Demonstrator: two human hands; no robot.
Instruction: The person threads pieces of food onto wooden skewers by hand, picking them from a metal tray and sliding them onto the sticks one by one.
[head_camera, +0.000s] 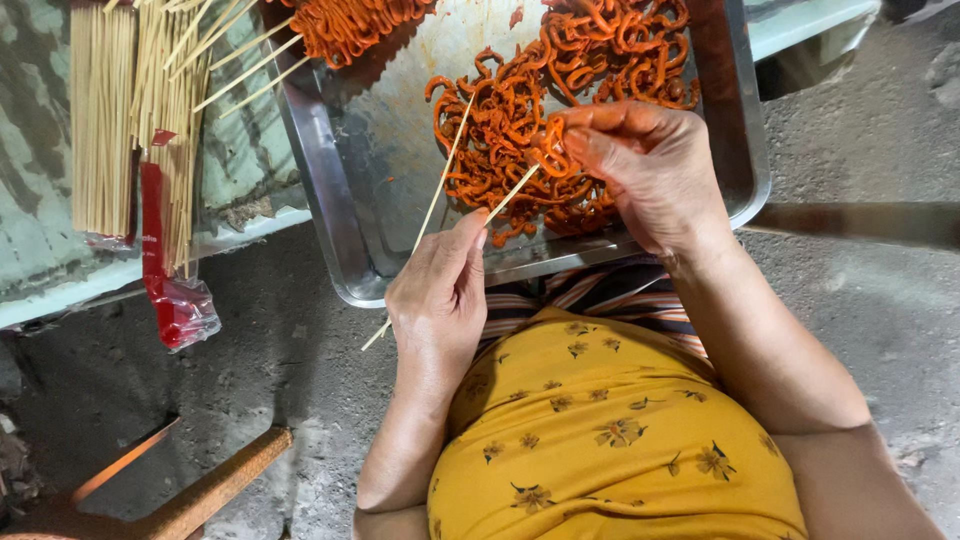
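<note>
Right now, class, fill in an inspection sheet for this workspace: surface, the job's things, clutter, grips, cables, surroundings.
Surface: steel tray on a worn green table.
Job's things: orange curly strips heaped in the tray; one skewer meeting a strip; a loaded skewer at the tray's top.
Clutter: spare skewers in an opened red-edged plastic bag.
Grips: left hand pinches the skewer; right hand pinches a strip at its tip.
Cables: nothing seen.
Surroundings: grey concrete floor; rusty bar lower left.
</note>
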